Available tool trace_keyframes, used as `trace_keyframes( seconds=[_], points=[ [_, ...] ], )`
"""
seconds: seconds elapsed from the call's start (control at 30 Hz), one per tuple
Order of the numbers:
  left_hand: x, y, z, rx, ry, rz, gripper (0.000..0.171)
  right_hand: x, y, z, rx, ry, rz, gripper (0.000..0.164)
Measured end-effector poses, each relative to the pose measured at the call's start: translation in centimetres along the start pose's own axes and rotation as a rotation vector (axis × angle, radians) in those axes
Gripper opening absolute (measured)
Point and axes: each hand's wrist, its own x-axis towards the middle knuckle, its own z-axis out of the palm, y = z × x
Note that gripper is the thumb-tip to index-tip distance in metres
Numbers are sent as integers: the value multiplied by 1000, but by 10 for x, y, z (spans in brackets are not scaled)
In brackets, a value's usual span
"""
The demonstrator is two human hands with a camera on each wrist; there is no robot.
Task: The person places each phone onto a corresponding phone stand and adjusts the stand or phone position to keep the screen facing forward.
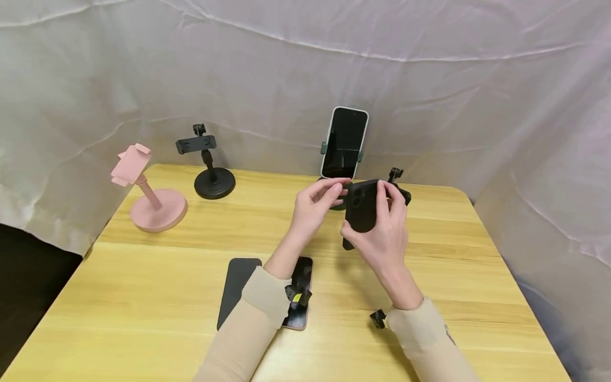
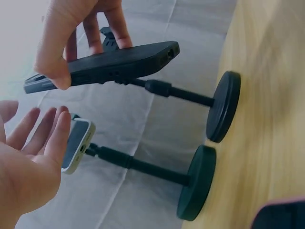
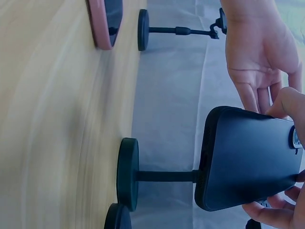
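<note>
My right hand [image 1: 389, 231] grips a smartphone in a black case [image 1: 361, 211] by its edges, thumb on one side and fingers on the other. The phone is raised above the table, its camera side toward the head view. My left hand [image 1: 310, 207] is beside the phone's upper left edge, fingers loosely extended and nothing held. In the left wrist view, a gap shows between those fingers and the black phone [image 2: 119, 62]. Just behind the hands, a white-cased phone [image 1: 345, 140] stands upright in a dark green phone stand [image 2: 196, 183].
A black phone stand [image 1: 395, 174] is partly hidden behind my right hand. Toward the left are another black stand [image 1: 215, 183] and a pink stand [image 1: 159, 209]. A dark phone [image 1: 238, 281] and a pink-edged phone [image 1: 302, 270] lie under my left forearm. A grey curtain [image 1: 267, 79] hangs behind.
</note>
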Motion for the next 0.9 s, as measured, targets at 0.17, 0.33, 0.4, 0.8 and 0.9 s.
trace_keyframes(
  seconds=[0.17,0.33,0.4,0.8,0.9],
  points=[
    [-2,5,-3,98,-47,-32,26,1,-2,1,5,1,32,95],
    [-3,8,-8,161,-107,-69,26,2,-3,3,18,1,42,95],
    [-3,8,-9,166,-132,-75,27,2,-3,3,21,3,37,95],
    [-2,8,-11,249,-231,-47,29,3,-3,0,20,-7,5,92],
    [-2,8,-11,259,-216,-27,27,2,-5,1,26,9,-7,91]
  ],
)
